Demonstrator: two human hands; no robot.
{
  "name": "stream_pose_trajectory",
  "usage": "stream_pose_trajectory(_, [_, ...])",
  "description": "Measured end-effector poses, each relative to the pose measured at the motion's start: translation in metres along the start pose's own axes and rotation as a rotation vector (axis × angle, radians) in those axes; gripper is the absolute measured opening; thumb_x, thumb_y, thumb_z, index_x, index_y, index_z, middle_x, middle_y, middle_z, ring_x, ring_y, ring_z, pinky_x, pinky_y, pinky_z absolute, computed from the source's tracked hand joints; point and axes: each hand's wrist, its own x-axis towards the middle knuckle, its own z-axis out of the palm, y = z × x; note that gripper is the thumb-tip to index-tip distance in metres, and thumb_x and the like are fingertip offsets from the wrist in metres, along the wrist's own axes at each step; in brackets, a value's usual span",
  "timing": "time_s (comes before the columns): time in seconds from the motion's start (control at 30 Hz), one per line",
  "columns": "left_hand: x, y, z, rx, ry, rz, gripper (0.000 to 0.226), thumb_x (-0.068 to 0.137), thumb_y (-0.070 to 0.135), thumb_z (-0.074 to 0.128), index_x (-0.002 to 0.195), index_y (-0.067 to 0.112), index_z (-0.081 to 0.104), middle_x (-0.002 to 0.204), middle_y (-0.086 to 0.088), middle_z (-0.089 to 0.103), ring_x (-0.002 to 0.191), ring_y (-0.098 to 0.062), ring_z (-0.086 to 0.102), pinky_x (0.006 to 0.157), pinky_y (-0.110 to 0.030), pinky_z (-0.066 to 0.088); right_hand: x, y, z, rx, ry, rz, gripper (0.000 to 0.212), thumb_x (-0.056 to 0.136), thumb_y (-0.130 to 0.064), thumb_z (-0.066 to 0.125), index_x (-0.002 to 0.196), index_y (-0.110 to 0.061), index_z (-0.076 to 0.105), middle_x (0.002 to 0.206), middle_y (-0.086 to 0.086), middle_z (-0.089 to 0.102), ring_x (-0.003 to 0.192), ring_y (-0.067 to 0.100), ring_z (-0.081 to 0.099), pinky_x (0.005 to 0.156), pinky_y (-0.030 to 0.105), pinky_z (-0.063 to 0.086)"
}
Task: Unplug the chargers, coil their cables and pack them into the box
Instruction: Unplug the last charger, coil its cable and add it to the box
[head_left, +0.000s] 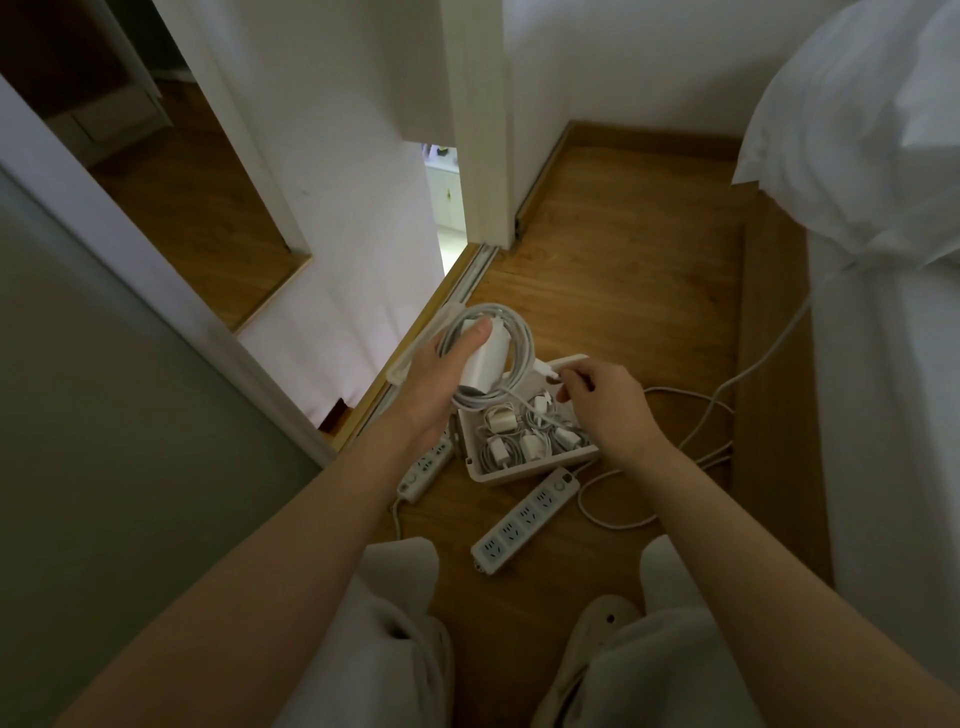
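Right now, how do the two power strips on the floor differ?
The right strip lies fully in view in front of the box, its sockets empty. The left strip is partly hidden under the left hand and the box. Both are white, with a round button at one end.

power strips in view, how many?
2. One power strip lies in front of the box; the other power strip lies left of it, partly hidden by the left forearm.

Wooden floor (623, 291); box (485, 470), two power strips (524, 522), loose cable (701, 410)
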Motion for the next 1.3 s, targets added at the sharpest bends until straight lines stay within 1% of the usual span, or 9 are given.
stream_pose_trajectory(0.2, [-0.003, 0.000, 0.001, -0.061, -0.081, -0.012, 0.062, 0.075, 0.051, 0.065, 0.126, 0.016, 0.056, 0.110, -0.011, 0.063, 0.092, -0.020, 0.062, 0.065, -0.028, 0.053, -0.003, -0.005, 0.002, 0.198, -0.099, -0.014, 0.024, 0.099, -0.013, 0.042, 0.107, -0.008, 0.063, 0.075, -0.006, 0.058, 0.037, -0.002, 0.043, 0.037, 0.007, 0.031])
stream_pose_trajectory(0.33, [-0.002, 0.001, 0.000, -0.104, -0.141, -0.047, 0.059, 0.081, 0.052, 0.060, 0.127, 0.015, 0.055, 0.109, -0.012, 0.062, 0.088, -0.020, 0.062, 0.067, -0.029, 0.054, -0.003, -0.005, 0.001, 0.306, -0.156, 0.024, 0.022, 0.099, -0.015, 0.041, 0.095, -0.017, 0.063, 0.073, -0.009, 0.057, 0.053, 0.006, 0.038, 0.048, 0.015, 0.034])
stream_pose_trajectory(0.5, [-0.003, -0.004, 0.002, -0.021, -0.206, -0.067, 0.046, 0.086, 0.048, 0.057, 0.121, 0.018, 0.059, 0.110, -0.012, 0.063, 0.095, -0.024, 0.061, 0.083, -0.039, 0.052, -0.004, 0.000, 0.004, 0.235, -0.154, -0.025, 0.026, 0.099, -0.010, 0.042, 0.081, -0.011, 0.061, 0.057, -0.013, 0.053, 0.039, -0.001, 0.041, 0.042, 0.008, 0.030])
stream_pose_trajectory(0.63, [-0.001, -0.006, 0.005, 0.012, -0.202, -0.100, 0.047, 0.087, 0.048, 0.056, 0.122, 0.017, 0.059, 0.107, -0.012, 0.065, 0.095, -0.026, 0.062, 0.088, -0.046, 0.050, -0.006, -0.003, 0.009, 0.349, -0.208, 0.019, 0.024, 0.100, -0.018, 0.042, 0.101, -0.010, 0.064, 0.068, -0.011, 0.055, 0.049, -0.009, 0.049, 0.054, 0.014, 0.033])
stream_pose_trajectory(0.77, [-0.002, -0.010, 0.011, 0.067, -0.220, -0.108, 0.044, 0.091, 0.046, 0.052, 0.125, 0.018, 0.058, 0.112, -0.011, 0.067, 0.097, -0.025, 0.066, 0.079, -0.036, 0.055, -0.007, -0.005, 0.020, 0.557, -0.125, 0.257, 0.021, 0.100, -0.025, 0.033, 0.109, -0.013, 0.048, 0.075, -0.005, 0.050, 0.063, 0.007, 0.044, 0.056, 0.023, 0.034])
stream_pose_trajectory(0.87, [-0.001, -0.010, 0.015, 0.070, -0.200, -0.123, 0.045, 0.092, 0.047, 0.051, 0.127, 0.020, 0.056, 0.116, -0.013, 0.066, 0.102, -0.027, 0.065, 0.085, -0.040, 0.055, -0.013, -0.008, 0.020, 0.673, -0.027, 0.229, 0.021, 0.099, -0.029, 0.034, 0.118, -0.020, 0.039, 0.077, -0.002, 0.050, 0.059, 0.008, 0.047, 0.052, 0.023, 0.040])
stream_pose_trajectory(0.93, [0.000, -0.008, 0.017, 0.054, -0.207, -0.140, 0.045, 0.092, 0.049, 0.049, 0.125, 0.020, 0.057, 0.116, -0.016, 0.065, 0.100, -0.027, 0.065, 0.089, -0.044, 0.052, -0.022, -0.012, 0.020, 0.638, 0.026, 0.032, 0.028, 0.100, -0.029, 0.039, 0.127, -0.028, 0.033, 0.084, -0.002, 0.055, 0.057, -0.001, 0.056, 0.049, 0.014, 0.045])
stream_pose_trajectory(1.07, [-0.002, -0.007, 0.017, 0.006, -0.211, -0.141, 0.040, 0.096, 0.048, 0.040, 0.120, 0.021, 0.059, 0.110, -0.013, 0.066, 0.094, -0.022, 0.066, 0.086, -0.040, 0.053, -0.019, -0.006, 0.030, 0.393, 0.073, -0.286, 0.039, 0.097, -0.018, 0.047, 0.132, -0.031, 0.039, 0.115, 0.000, 0.057, 0.094, 0.004, 0.061, 0.071, 0.018, 0.054])
stream_pose_trajectory(1.3, [-0.001, -0.016, 0.011, 0.205, -0.136, -0.138, 0.068, 0.081, 0.068, 0.048, 0.130, 0.022, 0.052, 0.118, -0.014, 0.062, 0.104, -0.030, 0.064, 0.089, -0.049, 0.053, -0.015, -0.003, 0.027, 0.224, 0.002, -0.179, 0.028, 0.093, -0.010, 0.054, 0.121, -0.013, 0.046, 0.085, -0.016, 0.049, 0.064, -0.006, 0.051, 0.052, 0.002, 0.041])
